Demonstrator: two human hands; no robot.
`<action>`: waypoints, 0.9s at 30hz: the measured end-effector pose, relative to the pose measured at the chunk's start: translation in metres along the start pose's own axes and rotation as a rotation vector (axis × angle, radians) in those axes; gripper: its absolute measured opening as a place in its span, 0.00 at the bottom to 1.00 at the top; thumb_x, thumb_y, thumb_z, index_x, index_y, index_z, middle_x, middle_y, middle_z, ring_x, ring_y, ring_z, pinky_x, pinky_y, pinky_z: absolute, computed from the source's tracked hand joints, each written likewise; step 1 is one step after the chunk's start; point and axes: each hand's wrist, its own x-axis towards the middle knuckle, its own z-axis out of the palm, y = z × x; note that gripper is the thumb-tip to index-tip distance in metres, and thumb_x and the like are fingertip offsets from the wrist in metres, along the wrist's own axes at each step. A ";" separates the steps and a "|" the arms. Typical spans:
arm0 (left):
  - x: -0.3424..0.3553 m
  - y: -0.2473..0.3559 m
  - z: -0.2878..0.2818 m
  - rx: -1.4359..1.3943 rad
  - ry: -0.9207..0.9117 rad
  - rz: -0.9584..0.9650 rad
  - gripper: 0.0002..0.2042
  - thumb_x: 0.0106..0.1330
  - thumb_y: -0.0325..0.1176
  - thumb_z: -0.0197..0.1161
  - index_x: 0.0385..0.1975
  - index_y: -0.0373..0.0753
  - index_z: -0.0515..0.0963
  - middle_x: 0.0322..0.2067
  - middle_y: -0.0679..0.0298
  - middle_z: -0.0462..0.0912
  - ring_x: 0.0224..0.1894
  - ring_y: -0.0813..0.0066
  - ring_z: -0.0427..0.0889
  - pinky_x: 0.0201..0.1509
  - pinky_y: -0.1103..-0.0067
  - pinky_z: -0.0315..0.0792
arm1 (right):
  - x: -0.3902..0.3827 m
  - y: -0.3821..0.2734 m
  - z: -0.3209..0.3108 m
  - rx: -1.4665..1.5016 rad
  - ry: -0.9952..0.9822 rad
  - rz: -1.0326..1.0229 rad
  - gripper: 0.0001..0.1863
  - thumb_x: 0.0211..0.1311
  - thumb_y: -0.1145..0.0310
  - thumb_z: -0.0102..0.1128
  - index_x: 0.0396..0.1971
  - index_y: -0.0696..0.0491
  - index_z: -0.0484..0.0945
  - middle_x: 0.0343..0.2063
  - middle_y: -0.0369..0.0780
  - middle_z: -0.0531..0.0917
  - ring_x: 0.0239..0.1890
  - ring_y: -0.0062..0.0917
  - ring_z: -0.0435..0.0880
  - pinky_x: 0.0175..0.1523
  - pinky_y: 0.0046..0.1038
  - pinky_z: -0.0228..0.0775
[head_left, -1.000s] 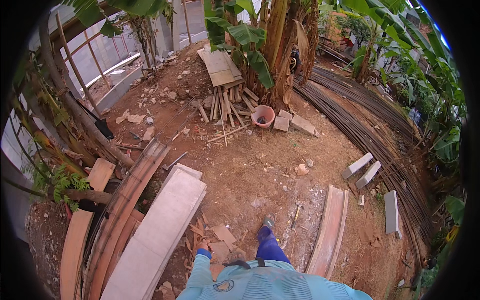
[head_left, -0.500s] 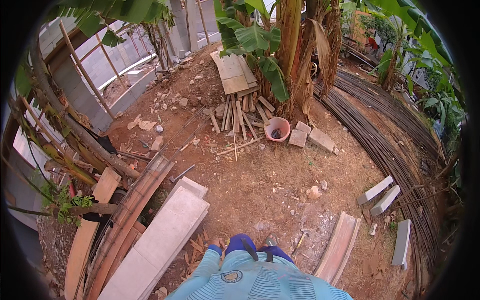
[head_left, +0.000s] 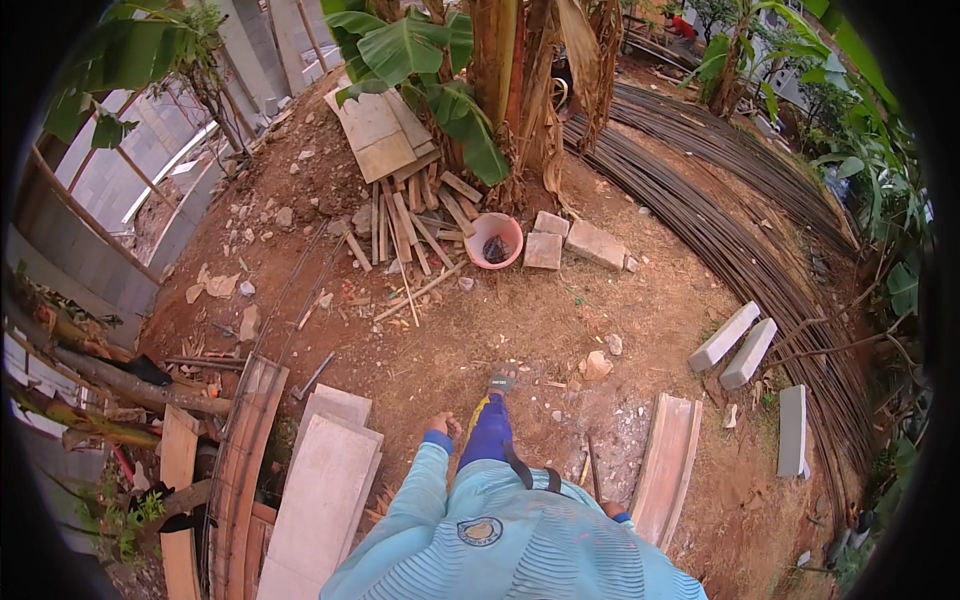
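Left of the long reddish trough-shaped channel (head_left: 668,470), the right hand (head_left: 615,510) is beside a thin dark rod (head_left: 594,468); I cannot tell its grip. Farther left, the left hand (head_left: 444,424) shows nothing held, its closure unclear. A careless swing could send the rod against the channel's rim.

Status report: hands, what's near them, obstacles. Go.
Left hand half-curled, nothing visible in it. Right hand partly hidden, near dark rod, grip unclear. Tan rock and pink bucket on ground ahead.
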 end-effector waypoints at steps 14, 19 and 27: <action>0.175 0.293 0.380 -0.332 0.097 -0.080 0.34 0.69 0.53 0.50 0.66 0.39 0.49 0.60 0.45 0.58 0.59 0.44 0.64 0.57 0.49 0.68 | 0.037 -0.156 -0.068 0.481 0.072 0.448 0.19 0.56 0.53 0.55 0.38 0.51 0.83 0.39 0.51 0.83 0.45 0.43 0.82 0.47 0.41 0.74; 0.252 0.325 0.383 -0.080 0.028 -0.087 0.48 0.62 0.68 0.47 0.71 0.41 0.37 0.70 0.43 0.40 0.71 0.41 0.45 0.69 0.45 0.48 | 0.048 -0.200 -0.064 0.573 0.061 0.458 0.19 0.56 0.53 0.55 0.39 0.51 0.83 0.39 0.51 0.83 0.45 0.43 0.82 0.47 0.41 0.73; 0.217 0.144 0.334 0.255 -0.079 -0.327 0.28 0.74 0.49 0.39 0.66 0.35 0.53 0.64 0.48 0.63 0.66 0.51 0.63 0.68 0.59 0.61 | 0.012 -0.207 -0.009 0.686 0.052 0.559 0.20 0.57 0.53 0.54 0.40 0.52 0.83 0.40 0.51 0.83 0.45 0.43 0.82 0.47 0.40 0.73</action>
